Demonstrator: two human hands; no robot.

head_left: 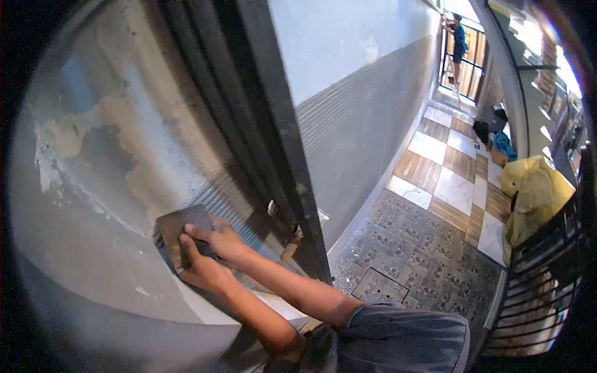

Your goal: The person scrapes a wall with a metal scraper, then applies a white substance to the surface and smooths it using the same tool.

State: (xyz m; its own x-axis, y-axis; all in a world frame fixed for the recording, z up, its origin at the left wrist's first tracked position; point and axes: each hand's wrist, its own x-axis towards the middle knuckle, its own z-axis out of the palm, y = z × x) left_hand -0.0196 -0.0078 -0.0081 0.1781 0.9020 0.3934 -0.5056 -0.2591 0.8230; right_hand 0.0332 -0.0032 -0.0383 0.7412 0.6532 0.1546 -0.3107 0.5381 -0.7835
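A flat, dark grey-brown rectangular plate point(196, 219) is held close against the wall point(112, 205) at the left. My left hand point(204, 272) grips its lower edge, thumb laid on the face. My right hand point(225, 241) is closed on the side nearest the door frame, with its thumb also pressed on the face. The fingers behind the plate are hidden. Ridged grey lines point(230, 202) run beside it, and patchy plaster covers the wall above.
A dark metal door frame point(273, 124) stands right of my hands, with a brown handle point(291, 247) by its edge. Beyond it runs a tiled passage point(448, 186). A yellow cover point(535, 189) lies near a black metal grille point(541, 304). Another person point(459, 43) is at the far gate.
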